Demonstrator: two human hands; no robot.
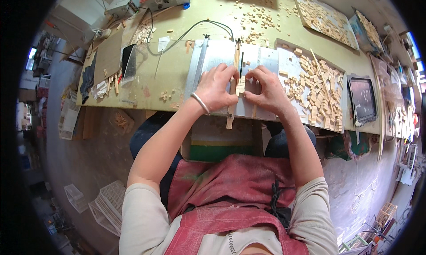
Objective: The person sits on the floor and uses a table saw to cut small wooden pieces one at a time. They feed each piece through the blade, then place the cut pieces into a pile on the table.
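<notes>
A short row of small pale wooden blocks (241, 85) lies on a grey metal plate (222, 55), between my two hands. My left hand (216, 88) is curled at the row's left side, thumb and index finger bent in against it and over a narrow wooden strip (230, 117). From the right, my right hand (269, 91) closes its bent thumb and index finger on the same blocks. Just beyond the row a thin dark upright piece (242, 61) stands along the plate; I cannot tell its kind. A loose block (248, 63) lies near my right fingertips.
To the right, a shallow tray (284, 97) holds many wooden blocks and a long stick. Farther back are scattered blocks (257, 21) and another filled tray (304, 21). A black cable (177, 34) crosses the yellow-green table. A dark plastic tray (376, 99) sits at the right.
</notes>
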